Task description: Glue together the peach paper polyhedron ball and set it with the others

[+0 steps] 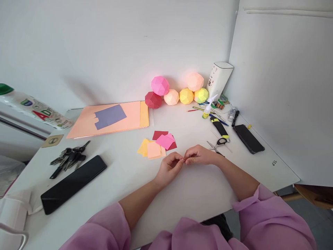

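Note:
My left hand (169, 168) and my right hand (199, 155) meet over the front middle of the table, their fingertips touching. Both are closed in a pinch; a tiny reddish spot shows between the fingertips, too small to name. Just beyond them lie small cut paper pieces: pink paper (165, 141), dark red paper (159, 133), yellow paper (143, 148) and peach paper (154, 150). To the right of my right hand, scissors (216, 146) with black handles rest with their blades apart.
Several faceted paper balls (160, 85) stand along the wall. Right: a glue bottle (206, 113), a black-and-yellow cutter (219, 127), pens, a phone (249, 139), a white box (220, 78). Left: large paper sheets (111, 122), keys (69, 156), a long black case (74, 184), a spray can (36, 107).

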A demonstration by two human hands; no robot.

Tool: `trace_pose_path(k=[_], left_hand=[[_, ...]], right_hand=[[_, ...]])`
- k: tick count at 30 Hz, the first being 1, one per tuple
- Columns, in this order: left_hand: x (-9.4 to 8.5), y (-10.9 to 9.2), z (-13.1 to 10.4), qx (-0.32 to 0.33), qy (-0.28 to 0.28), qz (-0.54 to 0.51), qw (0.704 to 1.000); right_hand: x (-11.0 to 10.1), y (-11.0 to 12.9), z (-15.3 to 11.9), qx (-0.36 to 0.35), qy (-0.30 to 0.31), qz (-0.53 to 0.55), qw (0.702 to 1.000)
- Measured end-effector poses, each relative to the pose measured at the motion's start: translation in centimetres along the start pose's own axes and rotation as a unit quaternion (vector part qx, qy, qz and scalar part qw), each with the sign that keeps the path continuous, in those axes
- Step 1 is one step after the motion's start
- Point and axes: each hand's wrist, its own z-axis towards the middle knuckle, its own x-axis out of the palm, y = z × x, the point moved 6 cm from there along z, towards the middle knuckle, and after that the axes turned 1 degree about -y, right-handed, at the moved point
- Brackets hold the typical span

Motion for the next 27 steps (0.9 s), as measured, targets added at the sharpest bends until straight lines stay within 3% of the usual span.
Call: trace_pose_path(k=[6, 14, 27], left_hand=[[0.2, 0.0, -0.1, 0.025, 0.016, -0.017, 0.999], [0.0, 0.1, -0.1, 0.046, -0.005, 0.019, 0.999], [-0.2, -1.1, -0.3, 0.085, -0.014, 0.070, 0.994]], right_hand=[[-0.2, -0.2, 0.2, -0.008, -0.016, -0.019, 1.000], [-0.1, 0.3, 0.4, -0.044, -0.043, -0.061, 0.996], [0.0, 0.9, 0.3, -0.070, -0.041, -0.094, 0.992]])
